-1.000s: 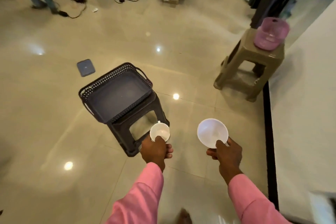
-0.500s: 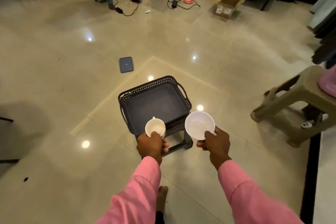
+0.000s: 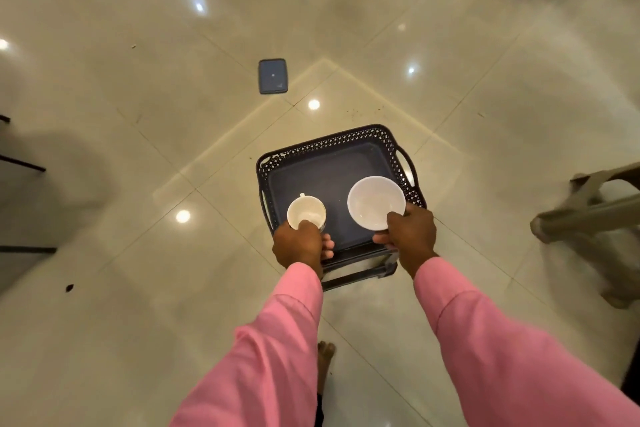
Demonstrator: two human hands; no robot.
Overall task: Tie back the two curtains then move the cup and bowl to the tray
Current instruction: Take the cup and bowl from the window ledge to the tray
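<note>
1. Cup (image 3: 306,211) – white, mouth up, handle pointing away from the person – is over the near left part of the tray; I cannot tell whether it rests on the tray floor.
2. Left hand (image 3: 299,246) grips the cup at its near side, thumb on the rim and fingers curled beneath.
3. Tray (image 3: 329,146) is dark with a perforated wall and side handles, and sits on a dark stool (image 3: 360,276) on the tiled floor (image 3: 138,149).
4. Bowl (image 3: 375,203), white and mouth up, is over the tray's right part, close to the right wall; contact with the tray floor cannot be told.
5. Right hand (image 3: 410,236) pinches the bowl's near rim – thumb on top, fingers under.
6. Tan stool (image 3: 588,215) stands well apart at the right edge, blurred.
</note>
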